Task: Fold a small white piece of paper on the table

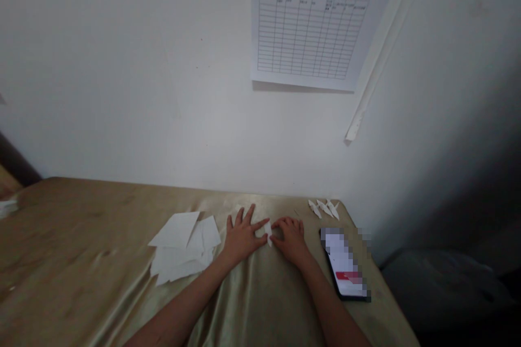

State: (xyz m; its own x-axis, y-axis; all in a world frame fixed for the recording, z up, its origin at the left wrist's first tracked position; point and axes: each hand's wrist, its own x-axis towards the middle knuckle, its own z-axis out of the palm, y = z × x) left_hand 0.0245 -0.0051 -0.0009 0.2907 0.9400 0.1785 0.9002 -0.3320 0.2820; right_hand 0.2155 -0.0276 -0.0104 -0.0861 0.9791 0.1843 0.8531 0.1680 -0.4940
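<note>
My left hand (241, 235) lies flat on the gold cloth with fingers spread, its thumb and index finger touching a small white folded paper piece (268, 231). My right hand (290, 237) presses on the same piece from the right with its fingers curled and held together. Most of the paper is hidden under the two hands.
A loose stack of white paper sheets (183, 246) lies left of my hands. Three small folded white paper shapes (324, 208) sit at the table's far right corner. A phone (345, 264) lies to the right near the table edge (391, 303). A printed grid sheet (311, 30) hangs on the wall.
</note>
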